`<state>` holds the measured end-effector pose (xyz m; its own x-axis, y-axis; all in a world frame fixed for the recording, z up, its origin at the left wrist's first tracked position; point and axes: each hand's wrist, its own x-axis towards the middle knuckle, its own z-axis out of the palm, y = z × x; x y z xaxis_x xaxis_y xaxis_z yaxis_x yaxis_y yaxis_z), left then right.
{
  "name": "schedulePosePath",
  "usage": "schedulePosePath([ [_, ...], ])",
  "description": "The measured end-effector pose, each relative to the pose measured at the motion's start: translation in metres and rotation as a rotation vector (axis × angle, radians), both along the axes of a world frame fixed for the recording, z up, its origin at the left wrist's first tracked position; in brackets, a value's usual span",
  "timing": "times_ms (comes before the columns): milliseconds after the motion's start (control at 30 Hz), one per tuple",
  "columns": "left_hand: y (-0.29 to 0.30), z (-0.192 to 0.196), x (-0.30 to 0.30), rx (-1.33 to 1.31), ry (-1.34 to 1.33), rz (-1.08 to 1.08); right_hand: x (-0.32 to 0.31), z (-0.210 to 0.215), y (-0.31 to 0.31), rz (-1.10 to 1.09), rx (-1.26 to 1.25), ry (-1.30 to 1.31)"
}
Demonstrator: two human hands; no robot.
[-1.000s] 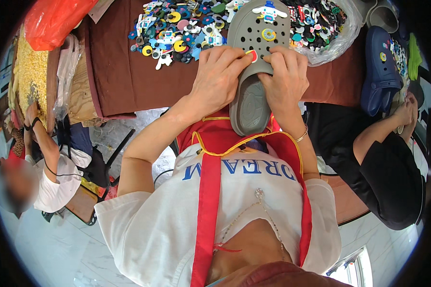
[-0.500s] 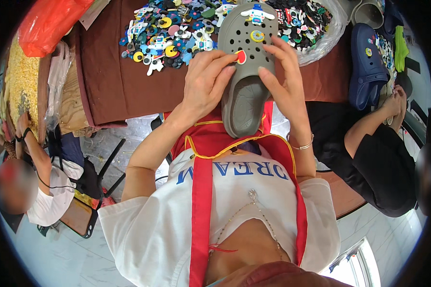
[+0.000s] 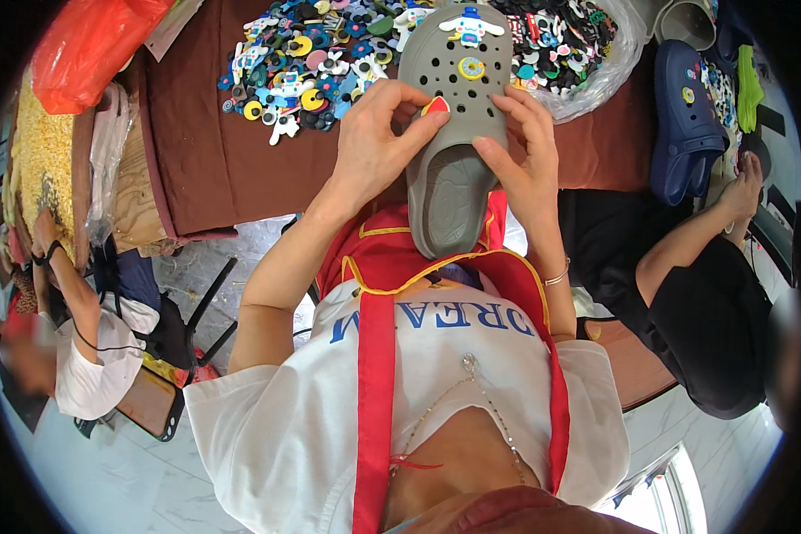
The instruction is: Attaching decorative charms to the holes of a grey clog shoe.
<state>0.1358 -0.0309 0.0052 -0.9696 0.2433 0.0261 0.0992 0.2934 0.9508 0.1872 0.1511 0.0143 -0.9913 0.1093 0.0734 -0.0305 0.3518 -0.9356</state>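
A grey foam clog (image 3: 455,200) with holes lies in front of me, its toe on the table and its heel toward my body. Near its toe sit a white character charm (image 3: 470,28) and a yellow-and-blue ring-shaped charm (image 3: 472,68). My left hand (image 3: 376,129) pinches a red charm with a yellow edge (image 3: 437,105) at the clog's left side, over the holes. Whether the charm's peg is in a hole is hidden. My right hand (image 3: 527,142) rests at the clog's right edge, fingers apart, thumb by the strap opening.
Loose colourful charms (image 3: 316,67) are heaped on the brown tablecloth (image 3: 231,169); more fill a clear plastic bag (image 3: 618,67). A navy clog (image 3: 681,125) stands at right. Co-workers' hands show at left (image 3: 46,233) and right (image 3: 740,191). A red plastic bag (image 3: 93,53) is upper left.
The red charm in my left hand has shifted slightly left and tilted. The clog has moved slightly left, and the right-hand co-worker's hands have shifted.
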Motion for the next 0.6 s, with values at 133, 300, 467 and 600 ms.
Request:
schedulePosePath([
  [133,-0.005,0.003,0.001,-0.027,-0.027,-0.009,-0.001,-0.001,0.001,-0.003,-0.051,0.006],
  [300,-0.014,0.002,0.000,-0.010,0.068,0.023,0.001,-0.001,0.004,0.031,0.032,0.022],
  [467,-0.004,0.000,0.006,0.053,0.079,-0.041,0.002,0.000,0.004,0.042,0.071,0.043],
  [600,-0.005,0.002,0.005,0.025,0.146,-0.023,0.005,-0.003,0.006,0.028,0.002,0.043],
])
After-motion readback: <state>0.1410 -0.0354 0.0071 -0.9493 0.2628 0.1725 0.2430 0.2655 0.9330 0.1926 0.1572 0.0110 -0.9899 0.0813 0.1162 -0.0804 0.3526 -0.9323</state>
